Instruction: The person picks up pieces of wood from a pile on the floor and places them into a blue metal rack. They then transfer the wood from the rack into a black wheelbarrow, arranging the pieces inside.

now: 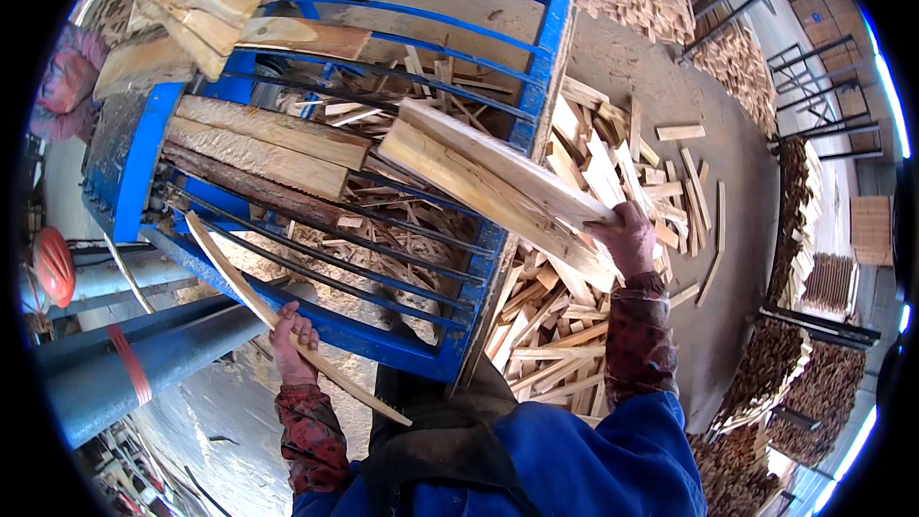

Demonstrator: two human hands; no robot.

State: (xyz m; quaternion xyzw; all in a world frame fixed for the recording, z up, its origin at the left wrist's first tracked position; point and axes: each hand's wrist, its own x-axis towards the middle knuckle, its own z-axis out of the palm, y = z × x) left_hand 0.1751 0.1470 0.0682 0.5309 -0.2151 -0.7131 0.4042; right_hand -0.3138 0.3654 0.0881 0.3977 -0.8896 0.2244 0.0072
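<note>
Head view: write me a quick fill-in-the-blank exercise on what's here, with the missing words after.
1. The left hand holds a wood strip that is ____, not straight.
2. The right hand holds timber reaching over the ____-painted frame.
3. Loose wood pieces lie heaped to the frame's ____.

Missing words: curved; blue; right.

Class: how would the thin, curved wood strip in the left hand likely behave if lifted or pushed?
The wood strip is probably light, being thin and gripped by the left hand alone. It seems fairly stiff, with one smooth curve either side of the grip. Pushed, its bend might make it rock.
</note>
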